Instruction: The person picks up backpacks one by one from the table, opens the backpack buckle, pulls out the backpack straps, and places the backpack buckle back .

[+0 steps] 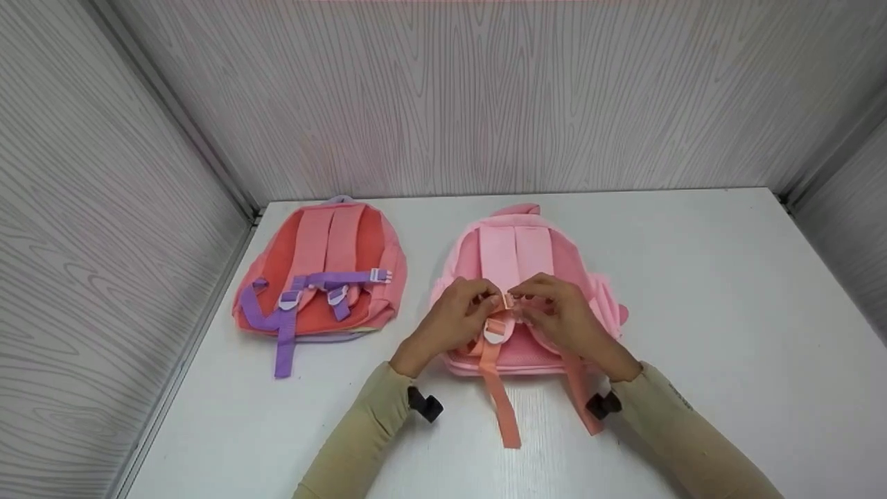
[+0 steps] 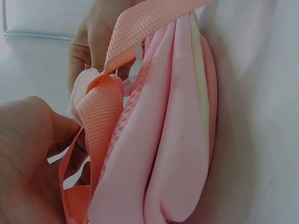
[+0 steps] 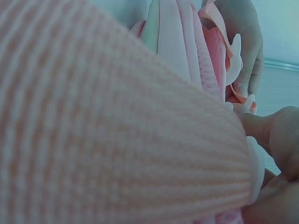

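A pink backpack [image 1: 468, 249] lies back side up on the table, its padded shoulder straps [image 1: 516, 256] towards me. Over its middle my left hand [image 1: 450, 315] pinches a pale buckle [image 1: 508, 301] on an orange webbing strap. Just to its right, my right hand [image 1: 568, 319] pinches the other side of the buckle, mostly hidden by its fingers. Below them sits a white strap adjuster [image 1: 494, 330], from which an orange strap end [image 1: 504, 405] hangs past the bag. In the right wrist view a blurred orange strap [image 3: 117, 126] covers much of the frame.
To the left lies a second backpack [image 1: 277, 256], coral and pink, with purple straps [image 1: 284, 346] and a white side-release buckle [image 1: 380, 276]. Wood-grain panels [image 1: 450, 97] rise behind and beside the white table [image 1: 727, 291].
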Tool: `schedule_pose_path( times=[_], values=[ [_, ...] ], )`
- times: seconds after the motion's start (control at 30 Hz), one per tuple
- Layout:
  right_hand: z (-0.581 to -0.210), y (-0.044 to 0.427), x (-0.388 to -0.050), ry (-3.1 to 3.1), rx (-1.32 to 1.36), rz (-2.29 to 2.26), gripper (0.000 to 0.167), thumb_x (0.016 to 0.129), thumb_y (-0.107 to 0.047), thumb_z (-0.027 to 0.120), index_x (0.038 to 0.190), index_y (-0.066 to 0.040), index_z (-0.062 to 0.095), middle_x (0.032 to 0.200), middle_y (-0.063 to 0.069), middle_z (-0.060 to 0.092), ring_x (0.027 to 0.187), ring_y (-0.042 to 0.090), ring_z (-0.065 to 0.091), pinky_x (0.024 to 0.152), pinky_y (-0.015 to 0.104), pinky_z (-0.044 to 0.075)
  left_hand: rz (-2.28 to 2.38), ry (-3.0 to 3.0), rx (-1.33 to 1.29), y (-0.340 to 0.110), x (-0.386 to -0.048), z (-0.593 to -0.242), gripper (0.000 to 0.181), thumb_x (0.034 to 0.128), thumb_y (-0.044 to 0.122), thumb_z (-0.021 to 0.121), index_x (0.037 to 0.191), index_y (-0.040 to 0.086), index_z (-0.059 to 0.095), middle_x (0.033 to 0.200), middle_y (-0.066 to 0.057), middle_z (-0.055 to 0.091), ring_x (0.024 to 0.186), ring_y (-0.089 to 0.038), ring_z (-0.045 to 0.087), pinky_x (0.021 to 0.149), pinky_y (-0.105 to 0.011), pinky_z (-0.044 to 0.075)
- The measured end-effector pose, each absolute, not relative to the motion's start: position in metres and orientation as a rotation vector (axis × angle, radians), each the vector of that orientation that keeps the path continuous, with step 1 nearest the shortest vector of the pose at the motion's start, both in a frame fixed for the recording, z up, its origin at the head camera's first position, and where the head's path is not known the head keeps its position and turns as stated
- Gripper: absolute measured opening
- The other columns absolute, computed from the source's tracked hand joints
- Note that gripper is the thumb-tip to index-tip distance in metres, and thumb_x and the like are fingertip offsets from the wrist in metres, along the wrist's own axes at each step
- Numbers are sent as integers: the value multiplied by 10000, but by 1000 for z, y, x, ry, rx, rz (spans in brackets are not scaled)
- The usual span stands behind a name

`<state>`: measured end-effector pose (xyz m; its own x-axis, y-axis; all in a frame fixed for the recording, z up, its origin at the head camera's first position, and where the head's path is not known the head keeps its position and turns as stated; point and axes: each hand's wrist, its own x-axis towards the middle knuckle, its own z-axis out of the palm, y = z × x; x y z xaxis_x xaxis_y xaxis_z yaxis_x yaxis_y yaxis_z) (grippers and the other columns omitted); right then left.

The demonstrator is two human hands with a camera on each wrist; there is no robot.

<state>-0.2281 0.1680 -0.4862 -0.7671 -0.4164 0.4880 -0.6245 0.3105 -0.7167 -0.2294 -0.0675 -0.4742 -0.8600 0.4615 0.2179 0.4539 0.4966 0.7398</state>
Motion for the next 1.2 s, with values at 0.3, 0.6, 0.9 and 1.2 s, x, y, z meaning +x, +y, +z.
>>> schedule_pose_path(
  times=[0.3,0.6,0.9,1.2],
  values=[
    [-487,167,-227,-2378,965,1388,264,917,-49,826,1174,-110,826,1051,41,756,897,219,688,746,281,554,1305,2725,828,-65,-228,-473,146,1092,174,615,1099,111,747,972,-36,676,924,-170,531,819,-319,451],
    [-484,167,-226,-2388,941,1415,224,941,-103,821,1165,-99,825,1062,26,758,947,191,696,795,255,556,1315,2686,854,-75,-229,-471,151,1091,200,625,1113,126,755,892,-19,675,763,-126,617,765,-315,522],
    [-484,167,-224,-2421,915,1419,246,925,-96,836,1170,-104,824,1070,11,754,973,187,698,825,271,573,1319,2667,835,-75,-230,-472,146,1086,181,633,1105,107,757,972,-25,702,872,-129,619,821,-311,531],
    [-484,166,-223,-2467,889,1388,254,937,-84,822,1187,-131,827,1049,3,740,917,157,661,781,244,537,1299,2709,801,-69,-228,-473,143,1086,166,627,1102,104,756,964,-35,684,903,-161,585,822,-333,489]
  ],
)
